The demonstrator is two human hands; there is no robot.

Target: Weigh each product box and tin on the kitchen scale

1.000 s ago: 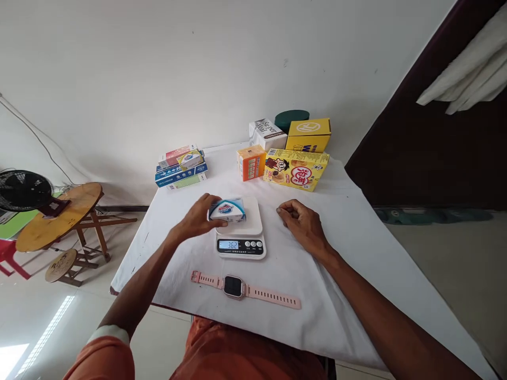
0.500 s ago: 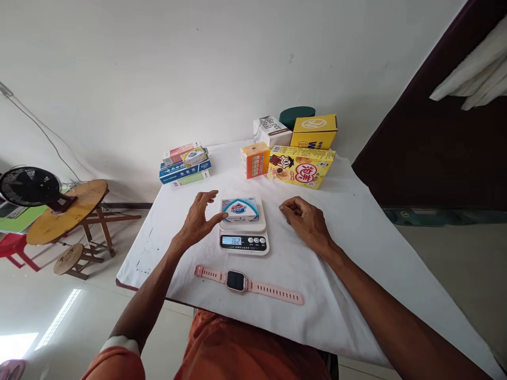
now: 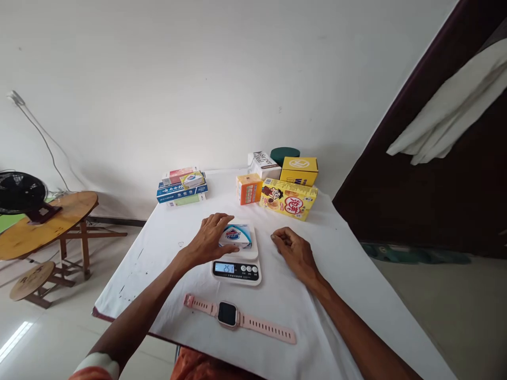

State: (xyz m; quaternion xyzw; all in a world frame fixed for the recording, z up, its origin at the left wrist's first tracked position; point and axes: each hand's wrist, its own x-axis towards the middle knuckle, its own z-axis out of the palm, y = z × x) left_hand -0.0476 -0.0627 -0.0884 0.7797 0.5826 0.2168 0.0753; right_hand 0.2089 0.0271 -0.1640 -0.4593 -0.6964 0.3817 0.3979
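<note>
My left hand (image 3: 212, 238) is closed around the left part of a Safeguard soap box (image 3: 237, 236), thumb along the near side and fingers over the far side. Blue and white, the box is at the platform of a white kitchen scale (image 3: 253, 266); whether it still rests there fully I cannot tell. The lit display (image 3: 225, 268) seems to read 251. To the right of the scale, my right hand (image 3: 295, 253) rests on the cloth with its fingers curled in and nothing visible in them. A pink-strapped smartwatch (image 3: 227, 314) lies flat in front of the scale.
Stacked flat boxes (image 3: 182, 192) stand at the back left of the white-clothed table (image 3: 336, 285). At the back right are an orange box (image 3: 249, 191), a yellow snack box (image 3: 291, 203), another yellow box (image 3: 300, 168), a white box (image 3: 263, 164) and a dark green lid (image 3: 285, 154).
My left hand has moved right and closed on the soap box. The scale's reading has dropped from about 362 to 251. The view has tilted up; my right hand keeps its place.
</note>
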